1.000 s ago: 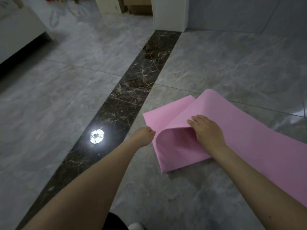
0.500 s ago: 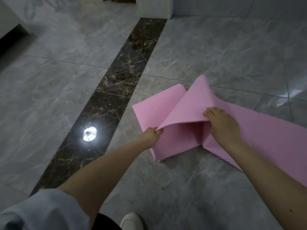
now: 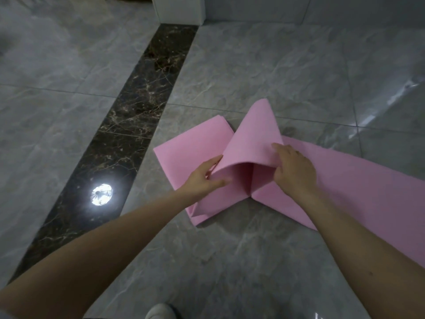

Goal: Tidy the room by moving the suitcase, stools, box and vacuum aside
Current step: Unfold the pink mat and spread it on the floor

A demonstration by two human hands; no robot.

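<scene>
A pink foam mat [image 3: 358, 189] lies on the grey tiled floor, stretching away to the right. Its left end is folded into stacked layers, and one fold stands up in a peak [image 3: 257, 134]. My left hand [image 3: 204, 178] pinches the near left edge of the raised fold between thumb and fingers. My right hand [image 3: 294, 169] grips the right side of the same fold, fingers curled over its edge. No suitcase, stool, box or vacuum is in view.
A dark marble strip [image 3: 135, 125] runs diagonally across the floor, with a bright lamp reflection [image 3: 101, 194] on it. A white pillar base [image 3: 181, 10] stands at the top. The toe of a white shoe [image 3: 158, 311] shows at the bottom edge.
The raised fold has been lifted higher into a steeper peak. My left hand moved right from the mat's corner onto the fold's edge. My right hand shifted right with the fold.
</scene>
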